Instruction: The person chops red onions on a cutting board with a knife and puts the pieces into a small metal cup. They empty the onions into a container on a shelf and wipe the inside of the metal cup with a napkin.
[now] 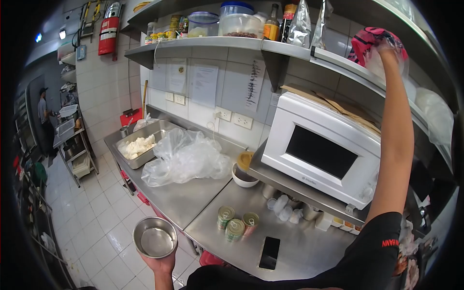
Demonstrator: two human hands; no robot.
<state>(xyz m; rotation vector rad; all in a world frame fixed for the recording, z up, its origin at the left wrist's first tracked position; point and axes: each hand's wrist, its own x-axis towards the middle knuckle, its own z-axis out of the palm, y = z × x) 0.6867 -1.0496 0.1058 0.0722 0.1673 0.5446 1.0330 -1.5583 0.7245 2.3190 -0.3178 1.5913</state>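
In my left hand [162, 265] is a round stainless-steel bowl [154, 238], held from below and tilted so its bare inside faces me. My right arm stretches up to the upper right shelf. There my right hand [385, 49] is at a pink and black patterned bag [363, 44] with clear plastic around it. The fingers of that hand are mostly hidden by the plastic, so I cannot tell whether they grip anything. Below, three cans [235, 229] with pull-tab lids stand on the steel counter [203, 246], near a black phone [269, 253].
A white microwave [319, 145] sits on a raised shelf under my right arm. A crumpled clear plastic bag [188, 159] lies beside a steel pan [142, 145] of white food. Tubs and bottles line the wall shelf [212, 44]. Another person [44, 116] stands far left.
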